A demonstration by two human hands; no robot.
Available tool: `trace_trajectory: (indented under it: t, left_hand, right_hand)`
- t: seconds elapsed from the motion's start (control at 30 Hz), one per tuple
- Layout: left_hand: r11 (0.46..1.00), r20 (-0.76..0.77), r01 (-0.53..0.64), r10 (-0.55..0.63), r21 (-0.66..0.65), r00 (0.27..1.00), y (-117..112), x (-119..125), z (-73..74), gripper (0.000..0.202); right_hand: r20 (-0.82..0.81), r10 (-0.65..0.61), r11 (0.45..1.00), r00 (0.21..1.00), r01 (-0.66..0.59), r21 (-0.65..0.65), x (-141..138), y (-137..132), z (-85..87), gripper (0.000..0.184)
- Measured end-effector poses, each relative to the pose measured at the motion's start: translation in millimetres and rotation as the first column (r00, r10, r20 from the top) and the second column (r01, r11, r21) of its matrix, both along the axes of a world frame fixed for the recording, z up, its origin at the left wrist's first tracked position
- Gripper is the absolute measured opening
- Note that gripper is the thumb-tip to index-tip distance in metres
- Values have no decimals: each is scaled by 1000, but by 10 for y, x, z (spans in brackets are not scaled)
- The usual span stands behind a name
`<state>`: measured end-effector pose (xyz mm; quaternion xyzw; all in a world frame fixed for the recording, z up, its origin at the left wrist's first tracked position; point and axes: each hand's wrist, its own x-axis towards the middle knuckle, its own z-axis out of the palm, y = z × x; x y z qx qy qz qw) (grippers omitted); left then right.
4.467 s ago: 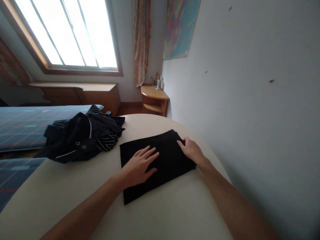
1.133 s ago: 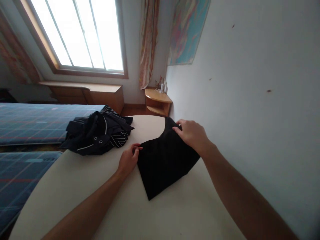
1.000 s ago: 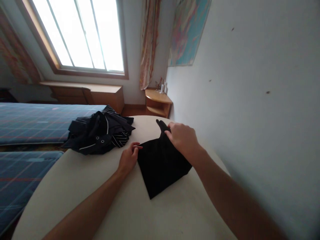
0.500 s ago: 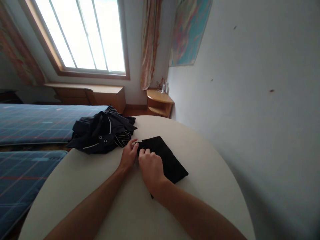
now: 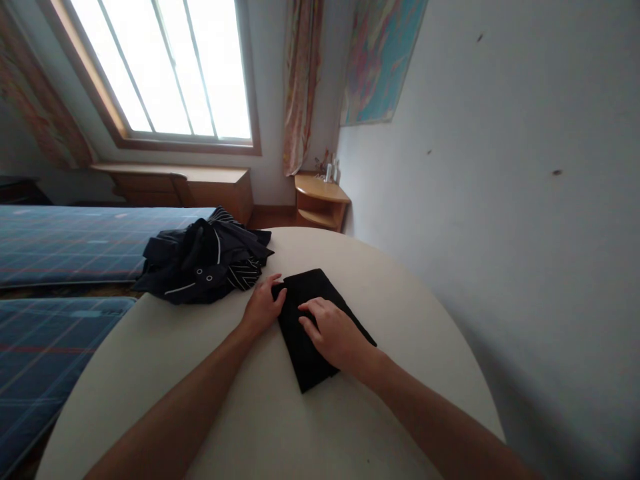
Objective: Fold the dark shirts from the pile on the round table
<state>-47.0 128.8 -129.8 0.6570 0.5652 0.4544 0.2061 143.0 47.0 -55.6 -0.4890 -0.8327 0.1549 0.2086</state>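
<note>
The black cloth [image 5: 304, 357] lies on the table [image 5: 405, 320] between the hands, its long axis slanting from near the right wrist out toward the left fingertips. The left hand [image 5: 263, 307] touches its far-left corner; whether it pinches is unclear. The right hand [image 5: 330, 330], nearer the middle, is loosely curled over it, gripping nothing.

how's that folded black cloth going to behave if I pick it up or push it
The black cloth would probably sag and unfold, since its uneven edges suggest loose layers. It's unlikely to roll, lying flat on the table.
</note>
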Motion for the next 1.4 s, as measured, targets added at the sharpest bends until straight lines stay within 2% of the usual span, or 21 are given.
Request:
trace_trajectory:
  t: [0.2, 0.3, 0.4, 0.5, 0.57, 0.63, 0.73, 0.9, 0.93, 1.0, 1.07, 1.1, 1.17, 1.2, 1.27, 1.33, 1.4]
  left_hand:
    - [1000, -77, -20, 18, -18, 997, -18, 17, 22, 36]
    - [999, -91, -37, 35, -21, 995, -34, 19, 42, 38]
    - [995, -158, -35, 49, 94, 986, -96, 55, 84, 46]
    - [968, -311, 83, -6, 237, 950, -206, 134, 135, 50]
    - [964, -404, 163, -66, 211, 912, -286, 197, 156, 46]
    - [973, -474, 189, -104, 135, 874, -357, 255, 171, 42]
    - [987, -564, 141, -75, 75, 822, -456, 322, 230, 39]
    - [1000, -734, -23, 7, -12, 679, -672, 369, 492, 33]
    - [998, -761, -56, 6, -41, 649, -715, 367, 553, 36]
    - [991, -784, -107, 7, -76, 620, -781, 360, 658, 45]
    - [990, -772, -116, 15, -77, 636, -806, 365, 725, 50]
    - [993, -754, -104, 21, -63, 657, -801, 375, 739, 49]
    - [1000, -701, -28, 15, -7, 713, -756, 409, 718, 37]
    - [999, -672, 43, -15, 26, 740, -721, 430, 681, 30]
    - [973, -624, 220, -132, 65, 770, -641, 466, 561, 37]
    - [934, -600, 356, -268, 30, 754, -568, 484, 407, 51]
    - [921, -594, 389, -332, -35, 733, -522, 485, 269, 55]
  right_hand:
    - [116, 223, 975, 968, -220, -33, 168, -239, -240, 66]
    - [168, 279, 960, 946, -274, -53, 221, -255, -290, 76]
    - [192, 298, 955, 935, -290, -67, 243, -231, -285, 81]
    - [201, 323, 946, 925, -313, -78, 237, -226, -264, 86]
    - [203, 333, 943, 921, -323, -85, 230, -236, -256, 88]
    - [193, 342, 940, 920, -330, -93, 235, -246, -256, 87]
    - [148, 369, 928, 917, -356, -109, 302, -241, -242, 82]
    - [68, 466, 874, 882, -447, -192, 579, -182, -50, 75]
    - [46, 474, 865, 880, -455, -210, 633, -169, 8, 70]
    - [1, 454, 867, 891, -441, -233, 704, -139, 108, 48]
    - [-13, 366, 908, 931, -360, -215, 716, -99, 146, 25]
    - [-5, 296, 940, 955, -292, -178, 702, -74, 134, 21]
    - [6, 138, 989, 990, -138, -53, 651, -17, 49, 22]
    - [4, 77, 997, 997, -77, 18, 623, 13, -15, 24]
    - [18, 24, 994, 1000, -26, 106, 578, 67, -153, 38]
    - [91, 27, 994, 995, -36, 99, 559, 106, -265, 55]
    - [183, 45, 998, 982, -54, 45, 562, 126, -323, 65]
